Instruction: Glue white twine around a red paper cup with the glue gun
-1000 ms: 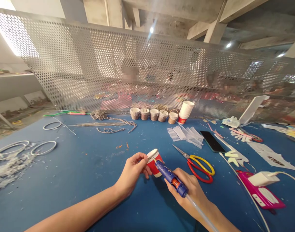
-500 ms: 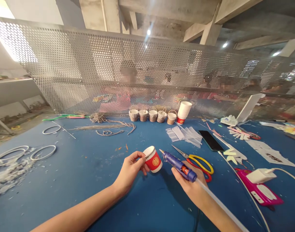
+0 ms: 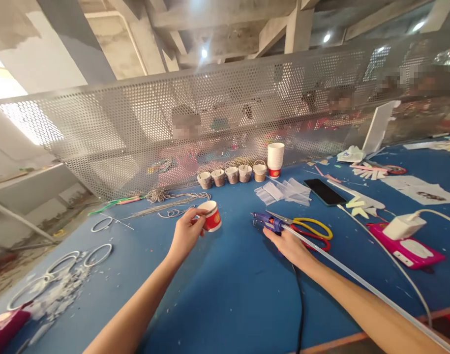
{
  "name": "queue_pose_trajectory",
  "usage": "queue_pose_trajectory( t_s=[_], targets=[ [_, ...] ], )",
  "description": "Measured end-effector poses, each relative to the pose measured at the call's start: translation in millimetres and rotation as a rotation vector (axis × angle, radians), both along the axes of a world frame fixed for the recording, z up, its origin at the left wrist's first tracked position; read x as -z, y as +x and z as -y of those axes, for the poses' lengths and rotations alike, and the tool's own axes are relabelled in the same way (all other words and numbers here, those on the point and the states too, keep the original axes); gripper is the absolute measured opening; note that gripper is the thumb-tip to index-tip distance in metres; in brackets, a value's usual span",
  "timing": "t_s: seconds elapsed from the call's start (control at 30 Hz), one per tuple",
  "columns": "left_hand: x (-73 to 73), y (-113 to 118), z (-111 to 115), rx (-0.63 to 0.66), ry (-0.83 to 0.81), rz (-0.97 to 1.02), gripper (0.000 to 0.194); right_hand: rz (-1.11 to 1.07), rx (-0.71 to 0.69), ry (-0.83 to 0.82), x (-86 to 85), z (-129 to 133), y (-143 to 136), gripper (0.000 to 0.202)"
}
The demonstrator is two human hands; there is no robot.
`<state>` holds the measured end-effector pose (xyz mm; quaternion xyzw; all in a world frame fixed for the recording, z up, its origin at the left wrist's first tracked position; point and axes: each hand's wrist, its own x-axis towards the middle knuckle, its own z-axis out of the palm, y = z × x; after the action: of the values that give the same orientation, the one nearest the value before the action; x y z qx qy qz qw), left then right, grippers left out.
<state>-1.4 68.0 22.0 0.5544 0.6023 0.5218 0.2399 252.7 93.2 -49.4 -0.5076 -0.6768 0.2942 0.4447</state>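
My left hand pinches a small red and white paper cup near its rim, with a strip of twine or similar between thumb and cup that I cannot make out well. The cup is held above the blue table. Over to the right, my right hand is wrapped round a blue hot glue gun, its nozzle pointing left. A long clear glue stick sticks out of the gun's back. Scissors with yellow and red handles lie just beyond my right hand.
Small twine-covered cups with handles stand in a row beside stacked paper cups at the perforated metal screen. Plastic strips, a phone and a pink power strip lie right. White rings lie left.
My view has turned and tilted. The cup in my left hand is farther left and more upright. The glue gun has moved away from the cup and lower, near the scissors.
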Motion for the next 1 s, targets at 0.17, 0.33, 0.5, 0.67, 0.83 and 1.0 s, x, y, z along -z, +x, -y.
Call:
queue_pose_trajectory(
  t_s=[0.17, 0.33, 0.5, 0.67, 0.83, 1.0],
  targets=[
    [13.8, -18.9, -13.9, -0.026, 0.018, -0.129, 0.013, 0.122, -0.055, 0.051, 4.9, -4.3, -4.6, 0.020],
    [25.7, -24.7, -20.1, -0.020, 0.004, -0.211, 0.024, 0.189, -0.089, 0.088, 3.2, -6.4, -2.1, 0.020],
    [19.4, -23.9, -17.1, -0.009, 0.017, -0.280, 0.036, 0.195, -0.092, 0.129, 0.7, -7.3, -0.5, 0.018],
    [0.0, -35.0, -8.4, -0.065, 0.098, -0.313, 0.038, 0.188, -0.076, 0.155, 3.4, -5.7, 0.8, 0.020],
    [-13.4, -58.2, 12.7, -0.094, 0.111, -0.289, 0.034, 0.237, -0.059, 0.205, 5.6, -4.4, 0.3, 0.018],
    [-8.1, -65.2, 36.6, -0.015, 0.007, -0.236, 0.029, 0.288, -0.016, 0.191, 7.9, -4.8, -2.7, 0.017]
  ],
)
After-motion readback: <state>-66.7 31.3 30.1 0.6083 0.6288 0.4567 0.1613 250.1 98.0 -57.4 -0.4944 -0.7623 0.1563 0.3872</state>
